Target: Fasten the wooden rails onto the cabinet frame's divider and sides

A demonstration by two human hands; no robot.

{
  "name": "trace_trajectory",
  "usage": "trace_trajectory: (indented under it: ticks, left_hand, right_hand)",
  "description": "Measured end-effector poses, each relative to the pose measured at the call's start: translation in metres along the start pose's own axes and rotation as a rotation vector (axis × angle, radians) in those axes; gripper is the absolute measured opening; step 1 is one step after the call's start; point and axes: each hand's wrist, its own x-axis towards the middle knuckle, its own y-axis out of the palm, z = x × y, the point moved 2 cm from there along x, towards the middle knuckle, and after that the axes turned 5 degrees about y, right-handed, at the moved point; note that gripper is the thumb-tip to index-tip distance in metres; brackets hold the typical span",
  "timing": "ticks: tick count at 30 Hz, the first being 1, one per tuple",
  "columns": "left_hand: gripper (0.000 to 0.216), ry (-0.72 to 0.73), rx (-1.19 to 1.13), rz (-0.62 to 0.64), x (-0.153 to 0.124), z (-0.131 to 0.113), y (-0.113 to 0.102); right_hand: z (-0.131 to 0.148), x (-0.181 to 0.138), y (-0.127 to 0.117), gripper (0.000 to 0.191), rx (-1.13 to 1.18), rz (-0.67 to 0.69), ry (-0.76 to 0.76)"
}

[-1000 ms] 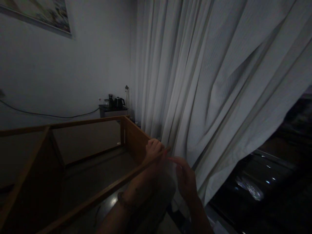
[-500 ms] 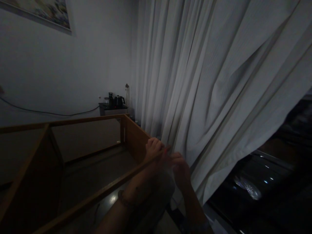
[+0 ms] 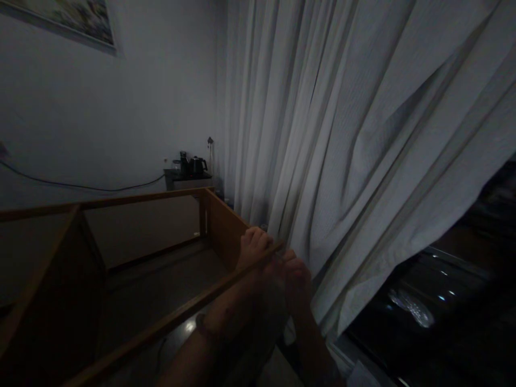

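Observation:
The room is dim. A brown wooden frame [image 3: 153, 329] of boards stands open in front of me, with its near rail running toward the right corner. My left hand [image 3: 253, 246] is closed over that corner, fingers curled on the rail's end. My right hand [image 3: 297, 279] is just right of it, fingers bent and pinched against the same corner; anything small in them is too dark to see. A wristband [image 3: 201, 329] shows on my left forearm.
A grey-white curtain [image 3: 342, 150] hangs in folds right behind the corner. A small dark side table [image 3: 186, 179] with a kettle stands by the far wall, a cable runs along the wall, and a picture hangs top left. Dark glossy glass fills the lower right.
My right hand has moved left and up from an open pose beside the curtain to a pinched pose against the corner. The left hand stayed on the rail's end.

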Motion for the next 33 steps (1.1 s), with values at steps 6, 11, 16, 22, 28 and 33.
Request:
trace_trajectory:
  ticks: [6,11,16,22,28,33]
  left_hand:
    - [0.006,0.008,0.107,-0.053,0.003,-0.003,0.004]
    - [0.003,0.197,0.192,-0.147,0.009,-0.007,-0.001]
    - [0.015,0.302,0.283,-0.158,0.011,-0.009,-0.007]
    - [0.021,0.172,0.193,-0.128,0.006,0.001,-0.002]
    - [0.011,0.168,0.203,-0.171,0.008,-0.006,-0.004]
    - [0.016,0.172,0.198,-0.155,0.012,-0.015,-0.01]
  right_hand:
    - [0.014,0.002,-0.009,0.048,-0.157,0.001,-0.009]
    - [0.018,0.003,-0.014,0.049,-0.28,0.004,-0.033]
    - [0.018,0.002,-0.019,0.049,-0.493,-0.051,-0.132]
    - [0.016,0.002,-0.022,0.049,-0.55,-0.057,-0.178]
    - [0.016,0.004,-0.022,0.052,-0.564,-0.054,-0.184]
    - [0.017,0.006,-0.021,0.05,-0.543,-0.038,-0.202]
